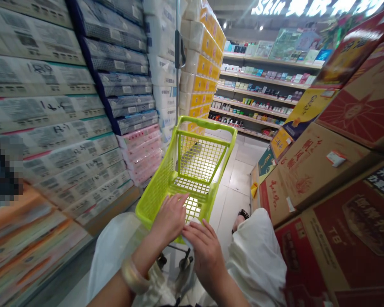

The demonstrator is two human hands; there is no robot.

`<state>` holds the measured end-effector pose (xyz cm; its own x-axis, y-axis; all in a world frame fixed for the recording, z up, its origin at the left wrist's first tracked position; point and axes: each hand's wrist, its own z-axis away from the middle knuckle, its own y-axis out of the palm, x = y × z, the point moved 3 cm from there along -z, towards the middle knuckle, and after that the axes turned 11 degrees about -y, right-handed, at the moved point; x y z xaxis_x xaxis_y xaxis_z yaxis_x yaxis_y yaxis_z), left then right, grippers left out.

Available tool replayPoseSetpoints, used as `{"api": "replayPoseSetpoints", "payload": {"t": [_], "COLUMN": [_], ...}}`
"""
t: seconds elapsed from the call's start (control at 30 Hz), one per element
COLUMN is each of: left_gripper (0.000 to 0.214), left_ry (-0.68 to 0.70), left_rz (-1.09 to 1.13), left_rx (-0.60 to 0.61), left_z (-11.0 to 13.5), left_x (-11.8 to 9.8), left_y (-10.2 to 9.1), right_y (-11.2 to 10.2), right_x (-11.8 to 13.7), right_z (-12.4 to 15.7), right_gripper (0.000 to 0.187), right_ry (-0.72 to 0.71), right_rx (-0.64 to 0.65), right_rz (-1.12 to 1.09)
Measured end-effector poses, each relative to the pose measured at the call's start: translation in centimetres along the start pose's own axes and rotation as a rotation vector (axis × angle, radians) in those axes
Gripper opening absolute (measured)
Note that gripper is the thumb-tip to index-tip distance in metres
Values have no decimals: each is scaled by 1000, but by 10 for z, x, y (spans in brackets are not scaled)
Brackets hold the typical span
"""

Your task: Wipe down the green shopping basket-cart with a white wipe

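- Head view: the left hand [170,218] is lying palm down on the near edge of the lime-green basket cart [156,187], with its fingers [179,200] stretched flat and open over the mesh floor, clamping nothing.
- The right hand [206,251] is resting just beside it across the same near rim. Its fingers [195,230] are looking loosely spread, but I cannot tell whether they are hooking a bar under the palm.
- A pale bangle [133,276] is sitting on the left wrist.
- The basket cart is standing in the middle of the aisle, directly ahead of the person, with nothing showing inside it.
- Handling, as a judgement: it is looking like thin moulded plastic, so light and fairly stiff, with some flex in the lattice walls. The smooth thick rim at the near end is offering the surest hold, while the mesh is likelier to bend and pinch.
- A metal frame [182,264] is showing beneath the near end, possibly a wheeled stand, though it is mostly hidden.
- On the left, stacked paper-goods packs [67,128] are rising close beside the cart's left wall.
- On the right, leaning cardboard cartons [333,192] are crowding in, with their corners pointing towards the aisle.
- Open tiled floor [237,179] is running from the cart's right side to the far shelves [259,98]. The clear room is lying ahead and slightly right, and there is little on either flank.
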<state>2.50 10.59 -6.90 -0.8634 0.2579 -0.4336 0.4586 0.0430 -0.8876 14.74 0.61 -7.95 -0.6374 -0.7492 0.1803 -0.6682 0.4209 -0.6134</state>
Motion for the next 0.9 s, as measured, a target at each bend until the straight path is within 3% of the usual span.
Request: {"api": "replayPoseSetpoints", "payload": {"t": [0.1, 0.2, 0.37, 0.43, 0.6, 0.8, 0.9], "left_gripper": [44, 40, 38, 36, 31, 37, 38], "left_ry": [-77, -106, -115, -122, -165, -111, -66], "left_rz": [-55, -132, -212, -221, -240, -256, -272], "left_rx": [104, 104, 109, 119, 213, 327, 327], "left_z": [6, 10, 14, 14, 14, 17, 18], "left_x": [-3, -1, 0, 0, 2, -2, -4], "left_y": [1, -5, -9, -9, -12, -21, -21], "right_y": [-7, -16, -28, -28, -22, -32, -26], "right_x": [-1, -15, -46, -42, -18, -47, -35], "right_z": [3, 3, -1, -2, 2, -2, -5], "right_gripper": [45, 42, 45, 44, 41, 43, 40], "right_ry": [-55, -75, 11, 12, -116, 31, -9], "right_rx": [60, 107, 14, 24, 221, 33, 81], "right_rz": [-11, -28, 42, 38, -85, 9, -35]}}
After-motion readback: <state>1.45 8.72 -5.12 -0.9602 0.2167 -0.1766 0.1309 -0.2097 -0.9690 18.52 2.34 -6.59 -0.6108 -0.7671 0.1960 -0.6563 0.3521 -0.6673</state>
